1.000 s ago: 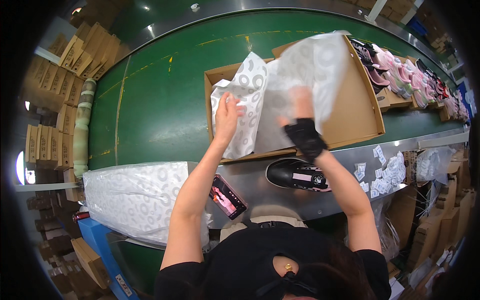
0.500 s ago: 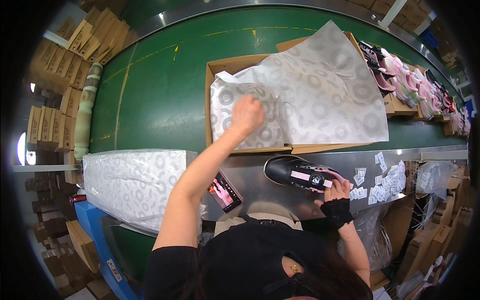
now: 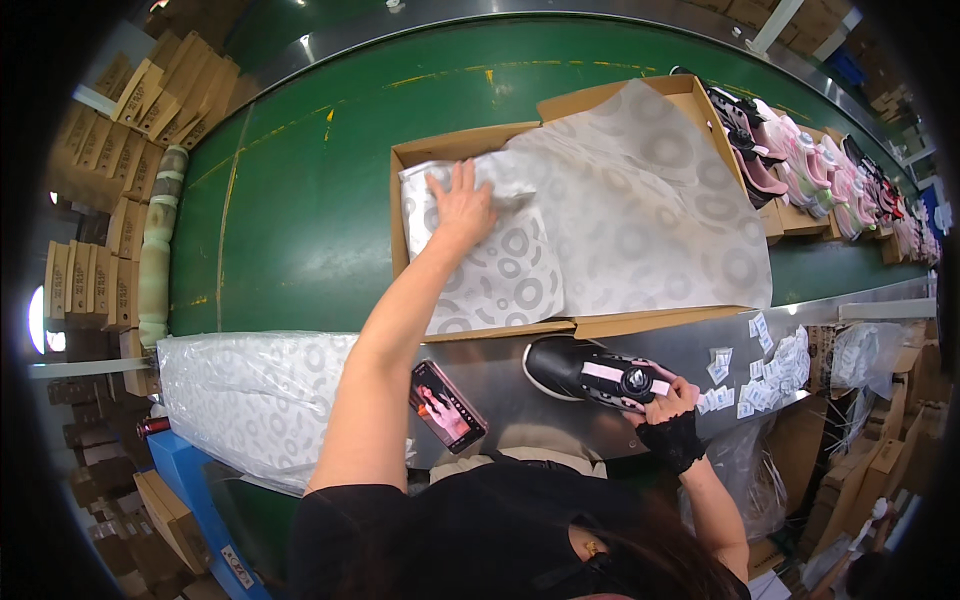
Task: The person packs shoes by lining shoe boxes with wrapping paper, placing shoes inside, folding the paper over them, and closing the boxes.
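My left hand (image 3: 462, 208) lies with fingers spread on patterned white tissue paper (image 3: 660, 200). The sheet lines an open cardboard shoebox (image 3: 715, 110); its left part is folded down inside, and the rest drapes over the right half. What lies under the paper is hidden. In my right hand (image 3: 668, 412), which wears a black fingerless glove, is a black and pink sneaker (image 3: 600, 374) with a round dial on top. The fingers grip its heel end, and the toe points left over the metal ledge (image 3: 500, 362).
A phone (image 3: 447, 405) lies on the ledge beside a plastic-wrapped stack of tissue paper (image 3: 260, 395). Small white packets (image 3: 775, 370) are heaped at the right. Boxes with pink and black shoes (image 3: 800, 165) line the green conveyor belt (image 3: 310, 200). Cartons (image 3: 110, 150) stand at left.
My left hand has gone from a closed fist to spread fingers and shifted left and up across the paper. The draped sheet's top corner has sunk. My right hand keeps the sneaker.
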Motion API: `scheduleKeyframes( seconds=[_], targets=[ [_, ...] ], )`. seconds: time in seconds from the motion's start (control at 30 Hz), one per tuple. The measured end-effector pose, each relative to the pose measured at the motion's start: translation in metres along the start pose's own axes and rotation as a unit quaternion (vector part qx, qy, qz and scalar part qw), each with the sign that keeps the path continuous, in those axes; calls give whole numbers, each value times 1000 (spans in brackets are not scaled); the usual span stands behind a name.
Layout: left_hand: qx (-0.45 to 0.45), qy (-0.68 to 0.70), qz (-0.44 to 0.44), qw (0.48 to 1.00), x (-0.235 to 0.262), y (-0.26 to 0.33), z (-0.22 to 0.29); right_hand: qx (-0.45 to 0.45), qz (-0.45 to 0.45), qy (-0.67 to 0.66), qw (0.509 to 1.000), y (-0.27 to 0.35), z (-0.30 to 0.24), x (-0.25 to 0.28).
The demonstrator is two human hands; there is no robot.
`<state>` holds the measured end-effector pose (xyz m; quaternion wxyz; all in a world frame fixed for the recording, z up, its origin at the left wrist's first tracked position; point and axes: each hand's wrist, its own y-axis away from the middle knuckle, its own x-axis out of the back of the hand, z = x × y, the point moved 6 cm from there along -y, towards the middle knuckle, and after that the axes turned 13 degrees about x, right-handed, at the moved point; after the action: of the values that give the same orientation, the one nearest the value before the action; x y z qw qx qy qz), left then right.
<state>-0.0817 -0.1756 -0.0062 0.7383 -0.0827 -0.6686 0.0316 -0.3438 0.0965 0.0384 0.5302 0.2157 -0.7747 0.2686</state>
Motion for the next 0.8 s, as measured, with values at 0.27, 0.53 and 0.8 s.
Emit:
scheduleKeyframes(
  seconds=[0.27,0.53,0.8],
  targets=[
    [-189,346,-258,882,132,162,63,176,71,-42,981,-85,-46,64],
    [199,560,-137,792,134,180,-38,362,302,-99,876,-135,-90,173],
    [272,622,-79,730,100,147,-57,202,162,-197,946,-117,-46,70]
  ],
)
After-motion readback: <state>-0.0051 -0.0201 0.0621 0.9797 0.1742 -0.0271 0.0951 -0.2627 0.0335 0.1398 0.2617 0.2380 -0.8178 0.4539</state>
